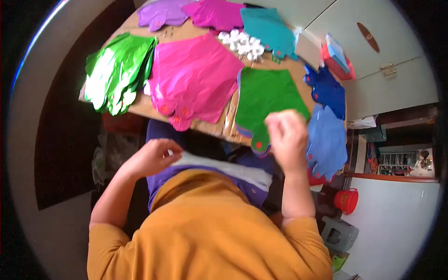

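Just above the front edge of the green flat piece (270, 93) is my right hand (288, 133), its fingers drawn together in a pinch and slightly blurred. Anything between those fingertips is too small to make out. That piece is shiny and sheet-like, with a lobed lower end and a red dot. Over my lap hovers my left hand (156, 156), off the table, fingers curled in toward the thumb; what they hold, if anything, is hidden. A pink foil-like piece (196, 74) with lobes and red dots lies beyond it, left of the green one.
Bright green shiny pieces (119, 70) are stacked at the table's left. Purple (163, 14), magenta (212, 14) and teal (268, 28) pieces line the back, near small white round parts (242, 44). Blue pieces (326, 140) hang over the right edge. A red bucket (346, 200) stands right.
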`<action>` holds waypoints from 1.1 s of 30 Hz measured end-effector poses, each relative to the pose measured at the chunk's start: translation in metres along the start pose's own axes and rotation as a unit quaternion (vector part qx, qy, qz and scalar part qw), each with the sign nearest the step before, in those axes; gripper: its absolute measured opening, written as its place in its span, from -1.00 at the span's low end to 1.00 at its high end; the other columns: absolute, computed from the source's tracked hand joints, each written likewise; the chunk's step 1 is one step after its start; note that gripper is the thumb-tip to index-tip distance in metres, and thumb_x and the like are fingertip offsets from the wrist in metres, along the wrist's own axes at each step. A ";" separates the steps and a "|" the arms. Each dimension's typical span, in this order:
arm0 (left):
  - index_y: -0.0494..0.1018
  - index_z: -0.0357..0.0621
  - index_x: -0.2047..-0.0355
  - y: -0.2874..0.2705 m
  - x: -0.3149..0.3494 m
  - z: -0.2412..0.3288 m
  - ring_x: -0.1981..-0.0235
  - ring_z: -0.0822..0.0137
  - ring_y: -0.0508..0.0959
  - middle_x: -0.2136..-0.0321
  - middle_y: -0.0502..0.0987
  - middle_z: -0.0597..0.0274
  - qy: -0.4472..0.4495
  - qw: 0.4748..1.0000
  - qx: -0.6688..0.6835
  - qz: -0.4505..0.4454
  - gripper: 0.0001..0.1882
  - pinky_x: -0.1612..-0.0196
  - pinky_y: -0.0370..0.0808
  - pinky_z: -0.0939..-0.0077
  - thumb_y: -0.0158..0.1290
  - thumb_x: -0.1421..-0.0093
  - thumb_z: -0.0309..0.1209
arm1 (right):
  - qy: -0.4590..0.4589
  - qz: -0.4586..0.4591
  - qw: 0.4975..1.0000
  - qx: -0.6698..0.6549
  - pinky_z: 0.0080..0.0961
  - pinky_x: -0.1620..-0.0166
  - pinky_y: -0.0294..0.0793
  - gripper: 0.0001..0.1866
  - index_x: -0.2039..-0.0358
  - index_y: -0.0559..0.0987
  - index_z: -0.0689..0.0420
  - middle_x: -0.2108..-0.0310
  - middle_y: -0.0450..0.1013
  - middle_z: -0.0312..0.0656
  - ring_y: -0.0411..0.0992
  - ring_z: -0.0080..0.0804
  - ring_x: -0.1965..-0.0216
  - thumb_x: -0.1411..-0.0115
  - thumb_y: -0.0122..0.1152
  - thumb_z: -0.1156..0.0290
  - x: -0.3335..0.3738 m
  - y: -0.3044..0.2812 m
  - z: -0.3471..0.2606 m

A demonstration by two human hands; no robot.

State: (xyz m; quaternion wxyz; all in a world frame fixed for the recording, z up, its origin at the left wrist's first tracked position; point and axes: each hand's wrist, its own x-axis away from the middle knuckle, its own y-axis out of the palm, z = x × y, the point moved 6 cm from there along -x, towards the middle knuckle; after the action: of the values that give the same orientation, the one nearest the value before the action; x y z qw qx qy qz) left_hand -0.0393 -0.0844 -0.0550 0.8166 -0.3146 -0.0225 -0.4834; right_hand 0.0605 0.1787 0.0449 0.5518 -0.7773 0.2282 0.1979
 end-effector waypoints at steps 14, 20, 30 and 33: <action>0.50 -0.22 0.36 0.088 -0.021 -0.068 0.32 -0.01 0.49 0.43 0.48 0.00 0.173 0.967 -0.183 -0.027 -0.81 0.25 0.46 0.17 0.06 -0.07 -0.36 | 0.137 -0.364 0.878 -0.278 -0.46 0.35 0.45 -0.75 0.39 0.56 0.22 0.47 0.46 -0.13 0.47 -0.34 0.42 0.06 0.31 0.35 0.174 0.203 0.009; 0.50 -0.23 0.39 0.096 -0.024 -0.082 0.36 -0.01 0.49 0.46 0.47 0.00 0.192 0.962 -0.194 -0.001 -0.82 0.28 0.47 0.18 0.05 -0.07 -0.36 | 0.127 -0.451 0.838 -0.279 -0.45 0.31 0.45 -0.73 0.43 0.55 0.21 0.44 0.49 -0.14 0.47 -0.36 0.38 0.08 0.32 0.30 0.170 0.222 0.011; 0.52 -0.17 0.43 0.093 -0.034 -0.087 0.33 0.04 0.53 0.41 0.52 0.07 0.168 0.967 -0.190 -0.004 -0.84 0.25 0.47 0.21 0.06 -0.02 -0.36 | -0.002 -0.349 0.907 -0.237 -0.24 0.25 0.41 -0.88 0.52 0.55 0.14 0.46 0.48 -0.10 0.46 -0.12 0.34 0.00 0.14 0.36 0.159 0.202 -0.002; 0.52 -0.16 0.43 0.093 -0.039 -0.090 0.32 0.04 0.52 0.42 0.53 0.05 0.161 0.970 -0.182 -0.024 -0.83 0.24 0.47 0.20 0.06 -0.02 -0.35 | 0.041 -0.346 0.905 -0.245 -0.27 0.27 0.43 -0.88 0.53 0.56 0.15 0.49 0.48 -0.08 0.46 -0.10 0.37 -0.01 0.16 0.38 0.147 0.186 0.000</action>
State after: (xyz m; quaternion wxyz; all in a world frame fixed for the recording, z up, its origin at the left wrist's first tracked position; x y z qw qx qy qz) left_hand -0.0091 -0.0714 -0.1855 0.7264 -0.3755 0.1901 -0.5434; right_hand 0.0744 0.1055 -0.1805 0.3675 -0.9258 -0.0878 0.0122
